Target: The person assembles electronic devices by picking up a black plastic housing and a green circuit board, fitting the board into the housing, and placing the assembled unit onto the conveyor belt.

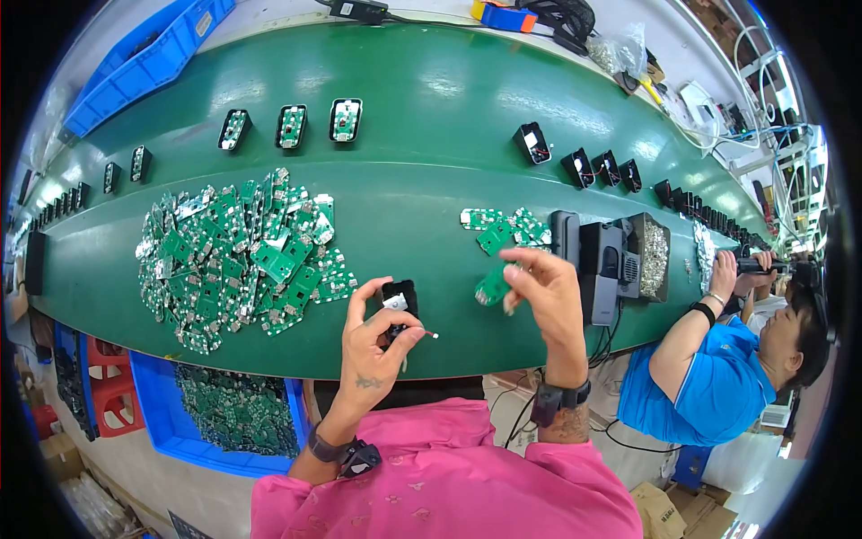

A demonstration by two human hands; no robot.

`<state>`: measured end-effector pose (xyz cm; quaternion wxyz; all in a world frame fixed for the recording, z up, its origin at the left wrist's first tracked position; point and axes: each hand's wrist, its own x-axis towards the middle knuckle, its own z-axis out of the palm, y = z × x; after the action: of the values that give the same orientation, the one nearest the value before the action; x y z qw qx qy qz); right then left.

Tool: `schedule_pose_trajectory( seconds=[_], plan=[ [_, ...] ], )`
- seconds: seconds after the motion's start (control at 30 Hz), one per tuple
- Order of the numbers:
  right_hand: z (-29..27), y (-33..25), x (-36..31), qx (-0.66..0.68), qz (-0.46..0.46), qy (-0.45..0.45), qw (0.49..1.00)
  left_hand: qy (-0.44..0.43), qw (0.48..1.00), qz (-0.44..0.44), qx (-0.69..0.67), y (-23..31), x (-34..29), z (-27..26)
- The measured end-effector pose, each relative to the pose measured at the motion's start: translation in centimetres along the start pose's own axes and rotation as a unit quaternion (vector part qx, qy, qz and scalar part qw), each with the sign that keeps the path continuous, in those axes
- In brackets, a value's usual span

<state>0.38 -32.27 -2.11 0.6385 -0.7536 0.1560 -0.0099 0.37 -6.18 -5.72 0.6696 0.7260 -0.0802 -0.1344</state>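
Note:
My left hand (370, 346) is closed around a small black plastic housing (409, 293), tilted over the table's near edge. Something white shows inside the housing, and a thin red wire with a white plug (435, 335) sticks out past my thumb. To the right, my right hand (552, 289) pinches a green circuit board (490, 287) just above the table. Behind that board lie several loose green boards (496, 237). A large heap of circuit boards (233, 256) spreads over the table left of my left hand.
Black housings with boards (290, 127) stand at the back left; others with wires (577, 168) stand back right. Right of my hand are dark grey devices (600, 269) and a box of small metal parts (654, 260). A blue crate (162, 422) sits below left. A co-worker (709, 377) works at right.

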Motion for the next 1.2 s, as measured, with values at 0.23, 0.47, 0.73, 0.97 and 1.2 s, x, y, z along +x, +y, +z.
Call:
schedule_pose_trajectory(
  seconds=[0.23, 0.47, 0.73, 0.97, 1.2],
  plan=[
    [3.0, 2.4, -4.1, 0.301, 0.063, -0.136, 0.942, 0.029, 0.986, 0.142, 0.077, -1.1, 0.8, 0.1],
    [6.1, 2.1, -4.6, 0.269, 0.139, -0.141, 0.943, 0.022, 0.997, 0.034, -0.065, 0.4, 0.0, 0.7],
    [7.1, 1.9, -4.9, 0.228, 0.113, -0.115, 0.960, -0.024, 0.996, 0.079, 0.027, -1.2, -0.1, 0.3],
    [7.5, 2.3, -4.7, 0.076, 0.069, -0.066, 0.993, -0.061, 0.963, -0.039, -0.258, 0.7, 0.0, 0.6],
    [7.8, 1.8, -4.5, -0.148, -0.246, 0.014, 0.958, -0.026, 0.961, -0.091, -0.261, 0.9, -0.1, 0.5]
  ],
)
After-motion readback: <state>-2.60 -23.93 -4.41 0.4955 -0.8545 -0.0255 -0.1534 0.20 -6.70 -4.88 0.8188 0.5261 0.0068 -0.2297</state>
